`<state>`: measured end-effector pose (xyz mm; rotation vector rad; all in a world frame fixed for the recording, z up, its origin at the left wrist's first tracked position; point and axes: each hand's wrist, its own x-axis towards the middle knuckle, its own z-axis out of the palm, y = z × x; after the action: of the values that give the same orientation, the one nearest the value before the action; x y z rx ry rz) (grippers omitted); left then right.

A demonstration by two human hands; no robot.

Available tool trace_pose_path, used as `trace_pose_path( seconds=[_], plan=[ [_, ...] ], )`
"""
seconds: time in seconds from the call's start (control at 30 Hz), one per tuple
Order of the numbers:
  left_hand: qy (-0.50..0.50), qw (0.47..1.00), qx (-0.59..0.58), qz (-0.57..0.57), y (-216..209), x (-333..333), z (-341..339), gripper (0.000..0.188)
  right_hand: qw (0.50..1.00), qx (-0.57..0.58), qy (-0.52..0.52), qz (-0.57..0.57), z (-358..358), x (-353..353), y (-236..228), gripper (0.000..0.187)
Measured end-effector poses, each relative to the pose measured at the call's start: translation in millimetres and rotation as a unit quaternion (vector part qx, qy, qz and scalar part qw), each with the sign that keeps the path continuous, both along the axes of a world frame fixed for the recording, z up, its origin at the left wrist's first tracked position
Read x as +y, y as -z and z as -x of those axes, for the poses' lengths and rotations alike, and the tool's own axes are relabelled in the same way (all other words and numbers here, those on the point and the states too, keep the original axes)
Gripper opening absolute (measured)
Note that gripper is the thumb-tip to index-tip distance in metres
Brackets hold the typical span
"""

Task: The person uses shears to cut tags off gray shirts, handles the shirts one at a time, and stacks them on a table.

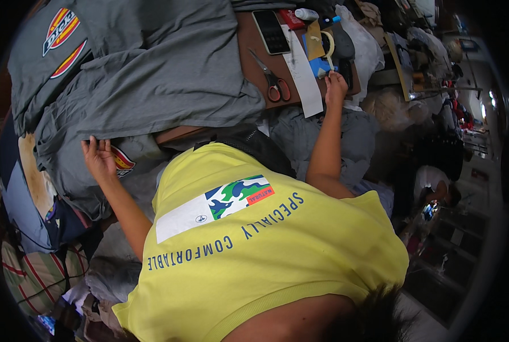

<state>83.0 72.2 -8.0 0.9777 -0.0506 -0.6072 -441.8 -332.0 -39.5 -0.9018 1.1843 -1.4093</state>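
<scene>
Grey T-shirts (pixel 157 74) with a red and yellow printed badge lie spread at the left and middle of the work surface. My left hand (pixel 100 161) is at their near edge, palm up, its fingers apart and close to the cloth; whether they touch it is hard to tell. At the right, my right hand (pixel 336 90) is closed, thumb and fingers pinched on the end of a pale strip that runs down from a roll of masking tape (pixel 329 44). The roll lies among small items at the table's right side.
On the brown table (pixel 253 37) lie red-handled scissors (pixel 277 85), a phone (pixel 270 32), a white paper strip (pixel 307 85) with a pen, and brown card (pixel 313 41). A white plastic bag (pixel 364 43) borders the right side. Another person (pixel 434 185) bends down at far right.
</scene>
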Motion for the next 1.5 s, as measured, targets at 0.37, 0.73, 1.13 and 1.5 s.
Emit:
trace_pose_path(
  seconds=[0.37, 0.73, 1.13, 1.5],
  plan=[
    [0.01, 0.999, 0.042, 0.01, 0.3, -8.8, 3.4, 0.019, 0.989, 0.124, 0.057, 0.053, 18.3, -6.8, 21.0, 0.014],
    [0.036, 0.998, 0.054, -0.021, -11.5, -13.2, 3.1, 0.019, 0.979, 0.037, -0.19, 0.066, -119.8, 66.1, -50.7, 0.01],
    [0.077, 0.992, 0.094, -0.016, -28.0, -17.3, 5.7, 0.02, 0.758, 0.099, -0.639, 0.085, -399.4, 228.1, -68.9, 0.051],
    [0.128, 0.985, 0.109, 0.035, -37.6, -5.1, 3.6, 0.023, 0.76, 0.267, -0.571, 0.162, -443.2, 255.9, -83.9, 0.043]
  ],
)
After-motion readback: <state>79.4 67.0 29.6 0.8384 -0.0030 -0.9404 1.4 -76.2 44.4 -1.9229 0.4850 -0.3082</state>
